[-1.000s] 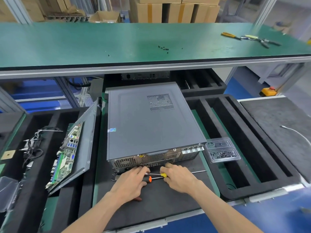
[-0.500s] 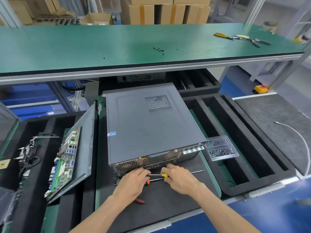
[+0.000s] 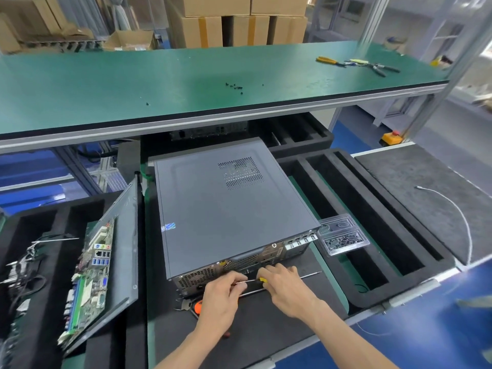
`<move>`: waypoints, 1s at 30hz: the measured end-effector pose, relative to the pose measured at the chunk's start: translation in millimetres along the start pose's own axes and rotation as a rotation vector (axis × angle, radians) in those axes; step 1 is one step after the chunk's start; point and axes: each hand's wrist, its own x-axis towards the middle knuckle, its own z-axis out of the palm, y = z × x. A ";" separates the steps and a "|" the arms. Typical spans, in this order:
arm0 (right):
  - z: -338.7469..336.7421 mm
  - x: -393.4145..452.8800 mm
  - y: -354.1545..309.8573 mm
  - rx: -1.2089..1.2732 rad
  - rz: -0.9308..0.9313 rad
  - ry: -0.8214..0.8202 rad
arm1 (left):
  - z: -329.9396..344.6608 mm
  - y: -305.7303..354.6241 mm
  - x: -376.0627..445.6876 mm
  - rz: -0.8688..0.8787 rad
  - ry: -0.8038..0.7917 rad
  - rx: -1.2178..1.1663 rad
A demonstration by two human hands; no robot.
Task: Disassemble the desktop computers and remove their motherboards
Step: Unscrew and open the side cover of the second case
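At the near, rear face of the desktop computer (image 3: 229, 209), seen from the head camera, both hands meet over a small screwdriver (image 3: 253, 280) with a yellow collar. The right hand (image 3: 286, 287) has its fingers curled round the handle end, and the left hand (image 3: 226, 294) pinches the thin shaft near its tip, just below the case's vented back panel. A longer driver shaft (image 3: 290, 282) lies on the black mat beneath the grip, and an orange-handled tool (image 3: 197, 307) sits just left of the left wrist. A clear screw tray (image 3: 343, 237) rests up and to the right of the grip; well to its left, a pulled motherboard (image 3: 90, 275) leans in a foam slot. This looks like the case-opening step: the cover is still on. Next the tip must seat squarely in a rear screw, which I cannot make out.
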 end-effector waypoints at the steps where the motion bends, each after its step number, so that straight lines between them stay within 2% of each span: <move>1: 0.5 -1.3 -0.8 0.007 -0.001 0.013 | 1.4 3.7 -0.7 -0.029 0.001 -0.062; 5: -1.1 -6.0 -2.7 0.035 0.025 0.034 | 6.4 17.8 -0.4 -0.136 0.051 -0.303; 13: -13.2 -15.4 -3.9 0.104 0.093 0.032 | 12.6 33.8 1.2 -0.117 0.016 -0.387; 23: -21.3 -39.8 -8.7 0.270 0.216 0.028 | 35.5 54.0 12.0 -0.337 -0.022 -0.777; 30: -18.9 -51.8 -16.8 0.291 0.317 0.118 | 41.1 60.8 16.8 -0.391 -0.098 -0.834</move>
